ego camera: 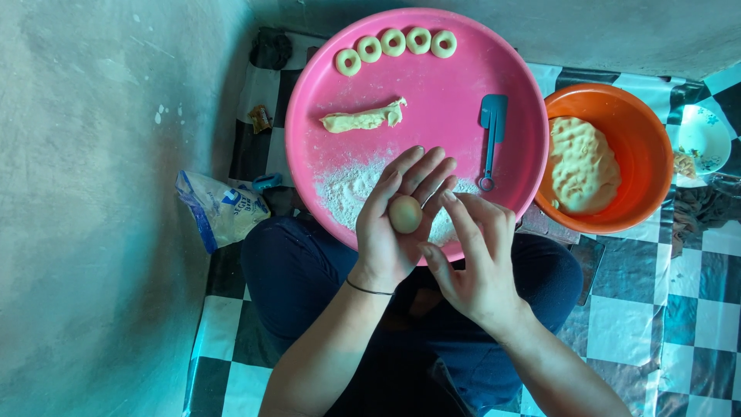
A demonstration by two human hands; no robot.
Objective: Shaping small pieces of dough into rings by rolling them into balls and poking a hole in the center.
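You had the dough ball cupped in your open left hand, over the near rim of the pink tray. Your right hand sat beside it, fingers loose, gripping nothing. That ball looked soft and light, likely a bit tacky; cradling it from underneath suited it. Five dough rings lined the far edge, one dough strip, one blue scraper, one orange bowl of dough.
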